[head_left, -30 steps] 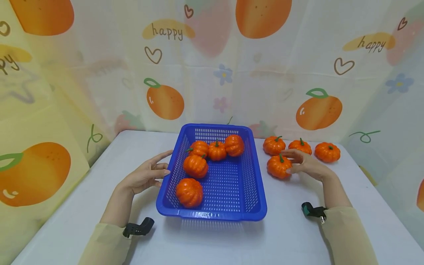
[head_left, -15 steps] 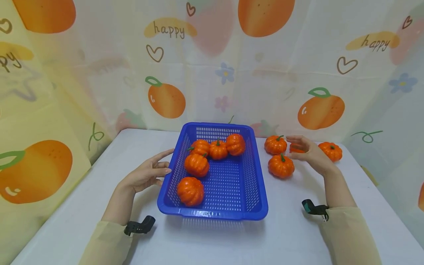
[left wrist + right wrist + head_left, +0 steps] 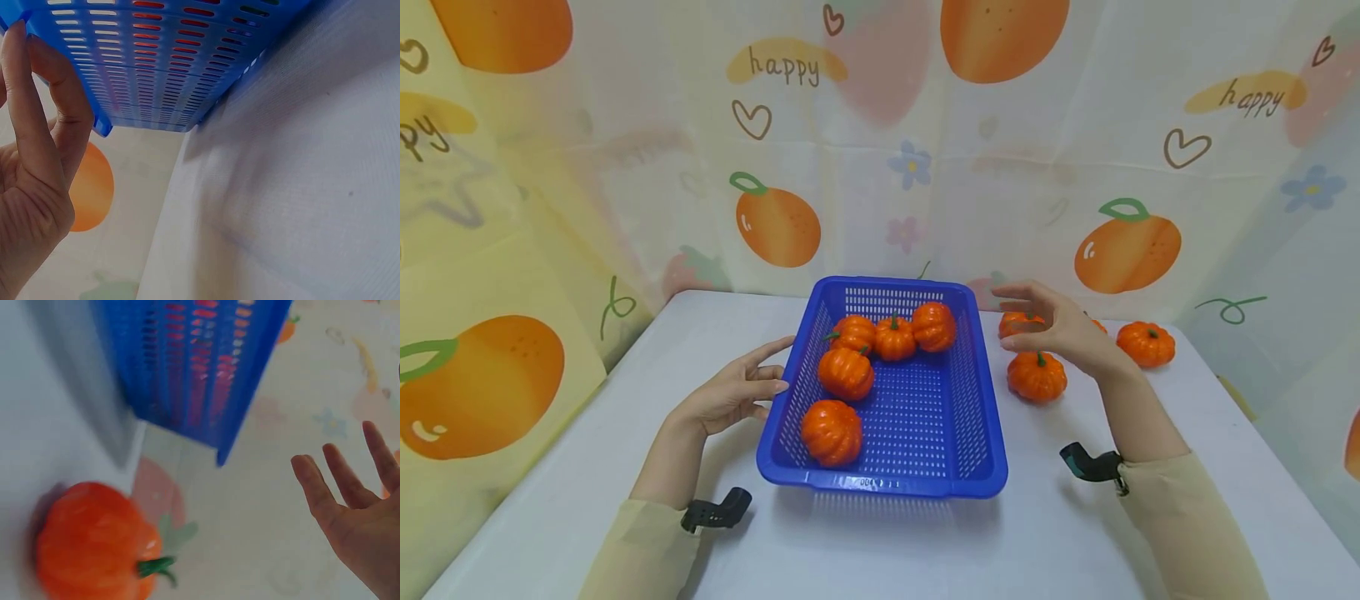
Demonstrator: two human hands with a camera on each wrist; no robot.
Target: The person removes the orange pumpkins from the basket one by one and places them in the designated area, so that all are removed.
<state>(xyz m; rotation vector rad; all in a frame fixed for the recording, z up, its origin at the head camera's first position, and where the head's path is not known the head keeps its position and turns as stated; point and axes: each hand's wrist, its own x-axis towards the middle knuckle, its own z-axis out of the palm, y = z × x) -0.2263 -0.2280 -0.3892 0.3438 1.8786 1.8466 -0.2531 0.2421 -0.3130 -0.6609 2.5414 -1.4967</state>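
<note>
A blue plastic basket (image 3: 917, 475) stands mid-table with several small orange pumpkins (image 3: 831, 433) inside, mostly along its left side and back. My left hand (image 3: 730, 396) is at the basket's left rim; its thumb and fingertips touch the edge, and the left wrist view shows the fingers (image 3: 28, 112) extended against it. Above the loose pumpkins on the right is my right hand (image 3: 1060, 327), spread and holding nothing, partly covering a back pumpkin (image 3: 1011, 325). Just below it sits another pumpkin (image 3: 1036, 379). The right wrist view shows a green-stemmed pumpkin (image 3: 94, 544) apart from the hand.
Farther right, one pumpkin (image 3: 1146, 344) rests near the edge of the white table (image 3: 880, 550); another behind my right wrist is mostly hidden. A fruit-patterned curtain (image 3: 865, 167) hangs behind the table.
My right hand first was at the front loose pumpkin, then moved back and right over another, and now has swung left and up toward the basket. Left hand and basket stay in place.
</note>
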